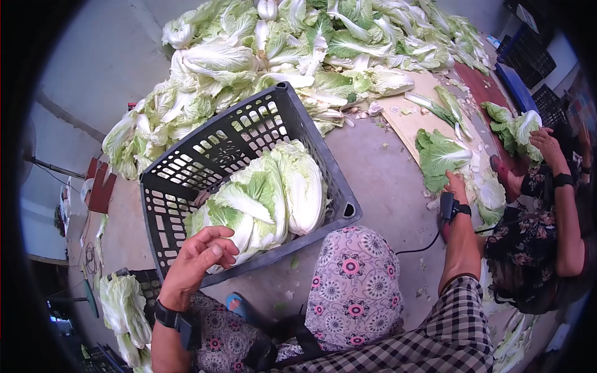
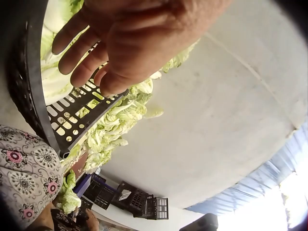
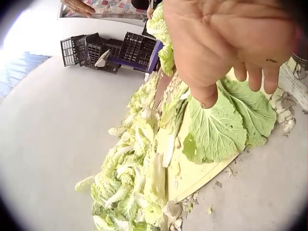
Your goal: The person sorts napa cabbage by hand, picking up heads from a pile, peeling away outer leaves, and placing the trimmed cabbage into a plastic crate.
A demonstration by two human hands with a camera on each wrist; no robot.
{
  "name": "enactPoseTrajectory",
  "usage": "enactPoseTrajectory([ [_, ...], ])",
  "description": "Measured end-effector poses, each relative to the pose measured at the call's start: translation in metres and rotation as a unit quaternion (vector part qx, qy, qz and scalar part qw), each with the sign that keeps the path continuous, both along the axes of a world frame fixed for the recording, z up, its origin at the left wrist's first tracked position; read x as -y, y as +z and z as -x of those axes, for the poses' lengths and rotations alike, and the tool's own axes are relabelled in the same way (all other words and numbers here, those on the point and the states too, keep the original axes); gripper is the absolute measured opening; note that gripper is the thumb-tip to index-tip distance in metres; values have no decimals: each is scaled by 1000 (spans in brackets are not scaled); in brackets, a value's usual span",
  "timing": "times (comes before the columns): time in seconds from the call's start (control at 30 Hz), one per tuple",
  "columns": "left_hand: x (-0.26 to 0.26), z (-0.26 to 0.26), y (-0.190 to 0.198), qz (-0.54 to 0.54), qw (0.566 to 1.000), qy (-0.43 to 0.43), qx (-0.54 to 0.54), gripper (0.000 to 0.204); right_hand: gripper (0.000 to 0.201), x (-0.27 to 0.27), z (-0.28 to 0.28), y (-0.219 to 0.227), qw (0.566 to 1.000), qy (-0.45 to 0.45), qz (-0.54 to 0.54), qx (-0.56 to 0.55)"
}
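Note:
Cabbage heads (image 1: 303, 186) lie in a black slatted crate (image 1: 249, 133). Over the crate's near left edge hangs my left hand (image 1: 202, 255), its fingers loosely bent with nothing in them; the left wrist view shows this hand (image 2: 139, 45) palm on, beside the crate wall (image 2: 79, 108). To the right, my right hand (image 1: 457, 186) is at the lower edge of a green cabbage leaf (image 1: 438, 155) on a pale board (image 1: 407, 115). In the right wrist view the hand (image 3: 231, 43) has relaxed fingers above the leaf (image 3: 216, 127); whether it touches is unclear.
A large heap of cabbages and leaves (image 1: 230, 59) lies behind the crate. At the right another person's hand (image 1: 547, 146) holds a cabbage (image 1: 516, 130). Further cabbages (image 1: 124, 308) are at the lower left. Dark crates (image 3: 113, 50) stand along the wall.

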State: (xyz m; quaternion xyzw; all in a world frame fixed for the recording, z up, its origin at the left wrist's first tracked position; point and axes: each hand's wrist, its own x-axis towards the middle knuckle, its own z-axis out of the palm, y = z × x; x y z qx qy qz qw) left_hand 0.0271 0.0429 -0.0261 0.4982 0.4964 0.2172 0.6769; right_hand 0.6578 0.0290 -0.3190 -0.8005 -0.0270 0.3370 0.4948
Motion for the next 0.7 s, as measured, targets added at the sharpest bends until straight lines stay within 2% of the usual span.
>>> enactPoseTrajectory([
  [0.1,-1,3,-2,-2,1000,2,6,42,60,0,14,1,995,-23,-89,-46],
  [0.17,-1,6,-1,-16,1000,2,-1,41,46,-12,27,18,993,-14,-120,-7],
  [0.2,-3,8,-1,-31,999,-6,-11,43,42,-18,31,29,987,37,-156,-18],
  [0.27,-3,15,-6,-60,997,-21,-41,47,36,-32,73,83,972,121,-202,9],
  [0.33,-3,20,-12,-94,992,-36,-78,48,38,-41,125,140,950,226,-214,40],
  [0.43,-1,29,-33,-175,973,-63,-133,44,39,-44,195,205,881,402,-234,86],
  [0.5,0,34,-42,-222,953,-84,-189,41,41,-39,234,241,815,516,-238,112],
  [0.6,4,42,-46,-233,922,-107,-291,37,45,-27,278,268,703,638,-287,128],
  [0.7,17,44,-38,-224,879,-139,-397,37,48,-10,304,296,656,708,-239,108],
])
